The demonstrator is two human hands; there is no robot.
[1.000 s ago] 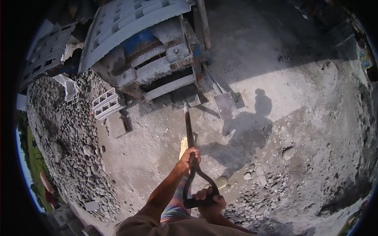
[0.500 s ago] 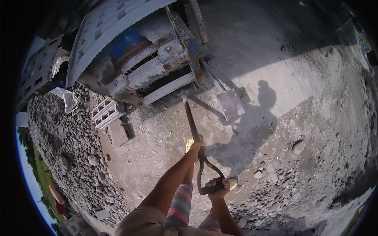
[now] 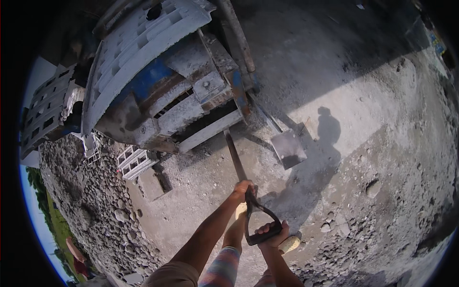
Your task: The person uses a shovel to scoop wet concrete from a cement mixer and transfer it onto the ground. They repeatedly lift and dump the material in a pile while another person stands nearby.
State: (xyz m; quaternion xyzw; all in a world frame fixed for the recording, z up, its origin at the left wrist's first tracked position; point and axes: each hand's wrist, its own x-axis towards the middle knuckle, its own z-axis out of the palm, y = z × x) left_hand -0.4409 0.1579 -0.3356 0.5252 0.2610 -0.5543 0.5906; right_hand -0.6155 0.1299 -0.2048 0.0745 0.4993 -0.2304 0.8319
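Observation:
I hold a shovel (image 3: 234, 152) with a dark shaft and a D-shaped handle, pointing away from me. My left hand (image 3: 245, 188) is wrapped round the shaft just above the handle's fork. My right hand (image 3: 276, 235) grips the crossbar of the D-handle. The shovel's far end passes beneath the lower board of a battered, dusty block-making machine (image 3: 191, 105) with blue paint patches. Its blade is hidden there.
Right of the machine, a square metal blade (image 3: 288, 147) on a long handle sits above the ground. Hollow concrete blocks (image 3: 136, 161) stand at left, beside a bank of stones (image 3: 112, 210). More loose stones (image 3: 339, 225) lie at right. A person (image 3: 76, 253) shows at far left.
The shovel has gone further under the machine's lower edge, and its blade, partly visible before, is now out of sight. Both hands keep their hold. The whole view has shifted slightly.

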